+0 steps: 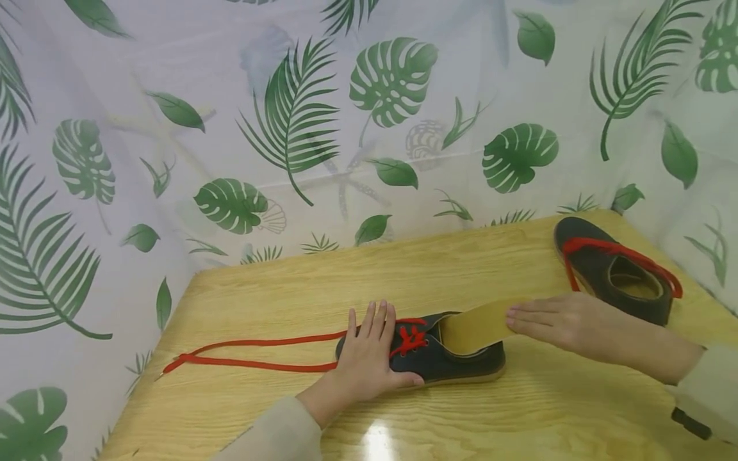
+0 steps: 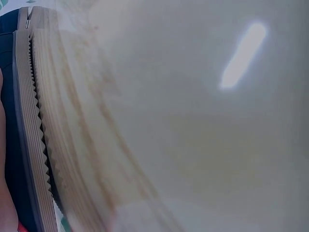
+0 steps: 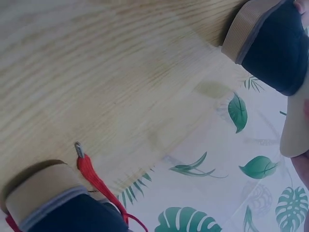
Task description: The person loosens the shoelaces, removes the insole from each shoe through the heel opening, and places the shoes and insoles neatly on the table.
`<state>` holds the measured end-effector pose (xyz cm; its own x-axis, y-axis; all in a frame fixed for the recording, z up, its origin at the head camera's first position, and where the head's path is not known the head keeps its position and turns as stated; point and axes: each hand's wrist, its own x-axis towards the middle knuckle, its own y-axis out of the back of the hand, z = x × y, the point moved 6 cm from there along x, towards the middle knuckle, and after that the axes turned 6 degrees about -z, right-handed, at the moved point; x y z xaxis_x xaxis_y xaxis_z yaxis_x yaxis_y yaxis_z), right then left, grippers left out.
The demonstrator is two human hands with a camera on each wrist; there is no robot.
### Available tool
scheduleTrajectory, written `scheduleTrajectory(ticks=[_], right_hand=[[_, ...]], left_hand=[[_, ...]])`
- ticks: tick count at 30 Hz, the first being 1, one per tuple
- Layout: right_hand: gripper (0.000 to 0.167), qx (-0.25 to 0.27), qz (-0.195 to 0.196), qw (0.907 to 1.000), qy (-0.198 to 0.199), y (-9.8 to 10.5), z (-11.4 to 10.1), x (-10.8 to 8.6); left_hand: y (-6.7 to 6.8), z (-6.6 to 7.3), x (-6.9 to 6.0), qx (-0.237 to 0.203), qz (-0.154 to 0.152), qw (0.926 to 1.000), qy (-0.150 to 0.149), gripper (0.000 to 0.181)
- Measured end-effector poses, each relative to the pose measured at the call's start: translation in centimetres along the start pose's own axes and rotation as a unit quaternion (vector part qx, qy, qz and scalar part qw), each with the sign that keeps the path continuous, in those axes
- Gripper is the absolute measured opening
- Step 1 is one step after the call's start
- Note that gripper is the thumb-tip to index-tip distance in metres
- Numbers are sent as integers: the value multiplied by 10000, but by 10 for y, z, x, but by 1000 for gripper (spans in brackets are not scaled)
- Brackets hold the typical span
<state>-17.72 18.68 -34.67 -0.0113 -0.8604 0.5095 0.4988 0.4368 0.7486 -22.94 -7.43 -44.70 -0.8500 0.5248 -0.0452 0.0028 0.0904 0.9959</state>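
A dark blue shoe (image 1: 461,365) with red laces lies on its sole on the table, toe to the left. My left hand (image 1: 369,362) rests across its toe, fingers straight and spread, thumb along the near side. A tan insole (image 1: 481,326) is partly inside the shoe opening, its other end sticking out to the right. My right hand (image 1: 567,323) pinches that outer end, thumb hidden underneath. The right wrist view shows the shoe's heel (image 3: 275,46) and the pale insole (image 3: 294,128) at the right edge. In the left wrist view the ribbed sole (image 2: 36,135) runs down the left side.
Another dark shoe (image 1: 634,288) with a red lace over it stands at the back right of the wooden table (image 1: 259,410). The long red lace loop (image 1: 259,367) stretches left from the near shoe. A leaf-patterned cloth (image 1: 323,128) hangs behind.
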Motion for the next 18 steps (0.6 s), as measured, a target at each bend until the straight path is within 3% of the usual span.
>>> scheduleTrajectory(ticks=[8,15,18], right_hand=[[37,133,414,9991,-17,-4,1,1],[41,80,65,9998,158,-16,-1,14],[45,-46,99,9997,235,-18,-1,19]], left_hand=[[1,0,1,-56,13,9999,-108,120],[-1,0,2,-110,-65,9999,-111,120],[-1,-1,2,-56,-17,10000,-76,120]])
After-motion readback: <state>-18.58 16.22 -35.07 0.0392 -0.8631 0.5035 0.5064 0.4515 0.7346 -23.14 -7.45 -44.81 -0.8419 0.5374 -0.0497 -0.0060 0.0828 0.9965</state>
